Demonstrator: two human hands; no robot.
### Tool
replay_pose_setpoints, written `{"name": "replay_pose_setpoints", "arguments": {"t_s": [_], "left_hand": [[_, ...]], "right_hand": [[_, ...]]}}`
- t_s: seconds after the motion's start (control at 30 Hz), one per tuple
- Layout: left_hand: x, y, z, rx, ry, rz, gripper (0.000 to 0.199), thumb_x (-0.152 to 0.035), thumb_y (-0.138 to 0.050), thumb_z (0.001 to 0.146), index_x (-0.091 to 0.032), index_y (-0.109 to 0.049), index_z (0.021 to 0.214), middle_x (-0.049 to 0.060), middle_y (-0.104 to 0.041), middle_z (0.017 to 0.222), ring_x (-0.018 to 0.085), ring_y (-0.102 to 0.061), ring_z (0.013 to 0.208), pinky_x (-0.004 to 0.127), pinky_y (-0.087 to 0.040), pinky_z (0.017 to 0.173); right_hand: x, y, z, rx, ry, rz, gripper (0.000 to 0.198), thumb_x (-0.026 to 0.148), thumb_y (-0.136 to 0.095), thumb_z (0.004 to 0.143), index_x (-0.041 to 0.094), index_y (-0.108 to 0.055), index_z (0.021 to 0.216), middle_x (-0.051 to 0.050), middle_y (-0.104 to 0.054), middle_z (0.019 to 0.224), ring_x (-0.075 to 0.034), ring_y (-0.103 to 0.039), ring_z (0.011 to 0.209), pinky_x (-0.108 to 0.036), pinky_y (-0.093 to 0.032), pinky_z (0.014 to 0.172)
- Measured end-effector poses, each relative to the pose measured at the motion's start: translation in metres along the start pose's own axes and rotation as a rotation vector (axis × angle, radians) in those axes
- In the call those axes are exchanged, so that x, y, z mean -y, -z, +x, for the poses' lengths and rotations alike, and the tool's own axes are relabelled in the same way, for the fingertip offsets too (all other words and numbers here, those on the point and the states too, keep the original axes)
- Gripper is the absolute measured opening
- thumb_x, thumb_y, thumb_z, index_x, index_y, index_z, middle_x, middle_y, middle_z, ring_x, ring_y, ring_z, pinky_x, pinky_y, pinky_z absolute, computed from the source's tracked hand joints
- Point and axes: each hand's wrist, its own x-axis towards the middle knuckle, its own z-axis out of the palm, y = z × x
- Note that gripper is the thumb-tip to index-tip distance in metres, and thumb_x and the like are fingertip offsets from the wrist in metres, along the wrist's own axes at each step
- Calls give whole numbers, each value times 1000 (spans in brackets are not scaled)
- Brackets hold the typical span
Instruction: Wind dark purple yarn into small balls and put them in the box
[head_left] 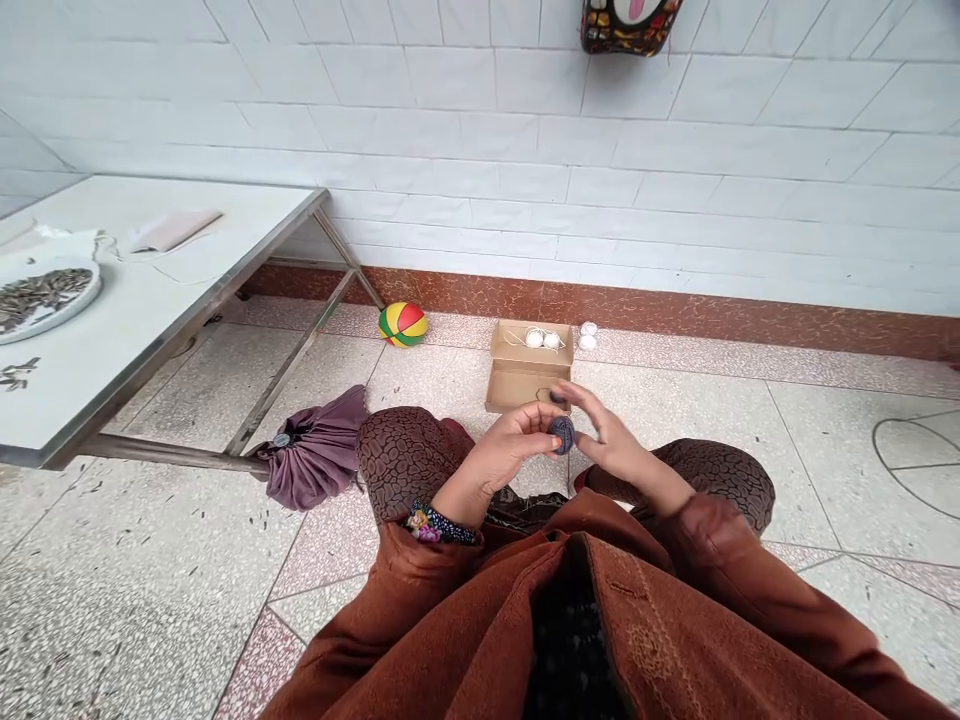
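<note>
My left hand (510, 450) pinches a small dark grey ball of yarn (562, 435) between thumb and fingers, above my lap. Just to the right of it, my right hand (619, 445) is raised with its thumb and fingers apart, curved toward the ball; I cannot make out any strand in it. Beyond my hands an open cardboard box (517, 388) rests on the floor. Two white yarn balls (542, 340) sit in its far part. A dark round thing (556, 395) shows in the near part, partly covered by my right fingers.
Two more white balls (588, 336) lie right of the box. A striped colourful ball (403, 325) is near the wall. At left stands a metal-framed table (165, 300) with a plate (90, 290) of dark bits; a purple cloth bundle (319, 450) lies beside its leg.
</note>
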Motion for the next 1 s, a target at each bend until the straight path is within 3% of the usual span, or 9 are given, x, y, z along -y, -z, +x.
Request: {"name": "replay_pose_setpoints", "arguments": {"t_s": [0.1, 0.2, 0.3, 0.43, 0.57, 0.67, 0.8, 1.0], "left_hand": [[-3, -6, -5, 2, -26, 21, 31, -16, -81, 66, -17, -74, 95, 5, -69, 90, 14, -60, 75, 25, -48, 64], [-6, -2, -7, -72, -41, -15, 31, -16, -82, 65, -15, -74, 95, 6, -69, 90, 14, -62, 76, 25, -48, 65], [-5, 2, -4, -192, -68, -140, 31, -16, -84, 64, -14, -72, 93, 5, -69, 89, 13, -62, 76, 24, -49, 68], [2, 4, 7, -312, -72, -282, 29, -16, -85, 63, -15, -70, 88, 2, -69, 90, 11, -62, 76, 24, -50, 70], [14, 4, 11, -364, -85, -152, 26, -12, -84, 63, -15, -70, 85, 1, -69, 83, 11, -61, 73, 24, -47, 70], [20, 2, 10, -332, -127, 6, 26, -8, -83, 62, -15, -71, 84, 1, -69, 79, 10, -59, 73, 24, -44, 73], [20, -1, 5, -190, -78, 126, 24, -8, -82, 63, -14, -71, 84, 2, -70, 81, 12, -60, 76, 25, -43, 75], [19, -5, 2, -103, -26, 28, 36, -13, -84, 63, -16, -68, 95, 3, -70, 84, 13, -62, 76, 27, -46, 75]], "right_hand": [[2, -14, 13, 117, -10, 141, 59, 35, -59, 96, 24, -39, 150, -13, -58, 140, -27, -58, 126, -47, -48, 107], [-2, -19, 2, 193, -68, 147, 39, 38, -50, 102, 20, -50, 136, -9, -68, 115, -21, -67, 96, -37, -56, 86], [-1, -20, -14, 143, -83, -38, 27, 37, -40, 106, 21, -56, 120, -5, -69, 98, -17, -65, 80, -30, -53, 75], [14, -24, -24, 150, 34, -360, 30, 34, -35, 108, 21, -61, 106, -5, -70, 87, -17, -64, 72, -27, -49, 67], [33, -15, -18, 129, 183, -467, 31, 33, -36, 108, 22, -64, 105, -6, -70, 87, -17, -65, 75, -27, -48, 67], [37, 2, -6, 65, 224, -466, 32, 36, -38, 107, 23, -68, 106, -6, -70, 88, -17, -65, 76, -27, -49, 68], [19, 15, 9, -48, 146, -425, 34, 42, -41, 107, 23, -69, 103, -7, -71, 91, -19, -66, 82, -29, -50, 73], [-13, -8, 1, -198, -77, -168, 38, 49, -40, 105, 22, -61, 89, -2, -62, 77, -16, -59, 69, -27, -48, 67]]}}
